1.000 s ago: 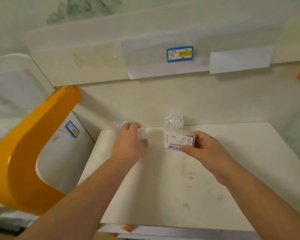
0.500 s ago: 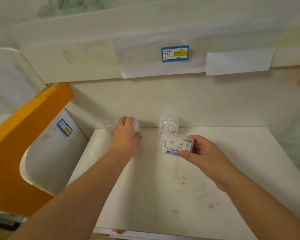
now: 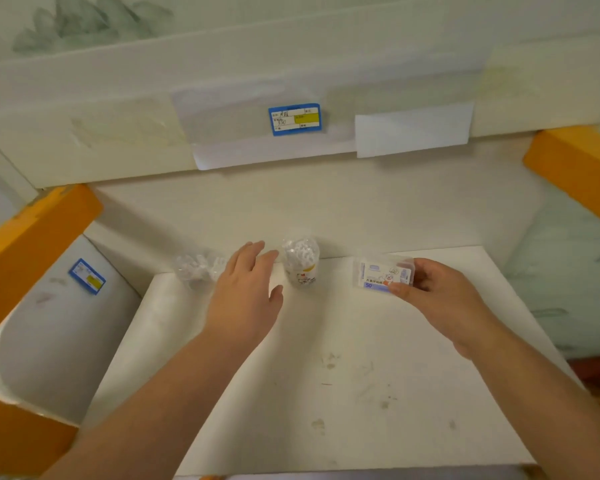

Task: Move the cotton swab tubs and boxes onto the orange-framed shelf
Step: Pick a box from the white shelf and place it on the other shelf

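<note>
Two clear round tubs of cotton swabs stand at the back of the white shelf board (image 3: 326,393). The left tub (image 3: 196,268) sits near the back left corner, the second tub (image 3: 301,262) near the middle. My left hand (image 3: 246,292) hovers between them with fingers spread, holding nothing. My right hand (image 3: 440,299) grips a small clear box of swabs (image 3: 381,274) with a blue and white label, low over the shelf at the back right.
Orange frame pieces flank the shelf at left (image 3: 32,244) and upper right (image 3: 575,161). A blue and yellow price tag (image 3: 294,119) hangs on the shelf edge above, another tag (image 3: 87,276) on the left panel. The board carries some smudges.
My left hand has let go of the left tub and drawn back to the right with fingers open. My right hand has carried the box to the right.
</note>
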